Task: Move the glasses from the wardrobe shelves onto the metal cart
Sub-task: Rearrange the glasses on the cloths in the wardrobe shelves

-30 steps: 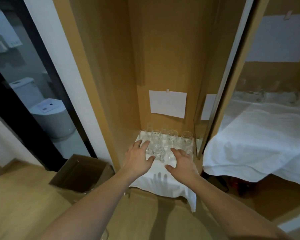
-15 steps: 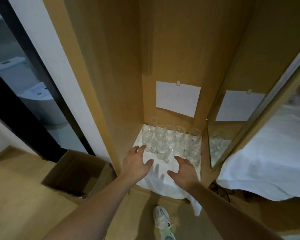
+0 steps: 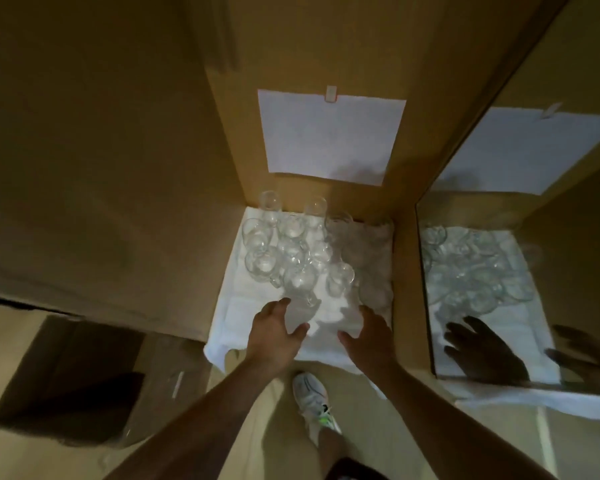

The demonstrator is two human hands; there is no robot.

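Glasses: clear stemmed glasses, upright, crowded together on the white cloth; those on the cloth's right half are blurred and hard to count.
Cloth: white, spread over the bottom shelf of the wardrobe, its front edge hanging over the shelf lip.
Wardrobe: tan wood; side wall left of the cloth, back wall behind it.
Paper sheet: white, clipped to the back wall above the cloth.
Mirror: right of the cloth, reflecting glasses, cloth and hands.
Left hand: over the cloth's front part, fingers spread and lightly bent, just short of the nearest glass; holding nothing, contact with the glass cannot be told.
Right hand: over the cloth's front right part, fingers spread, holding nothing.
Cardboard box: on the floor, left of the cloth, flaps open.
Shoe: white trainer on the floor, just in front of the cloth's hanging edge.
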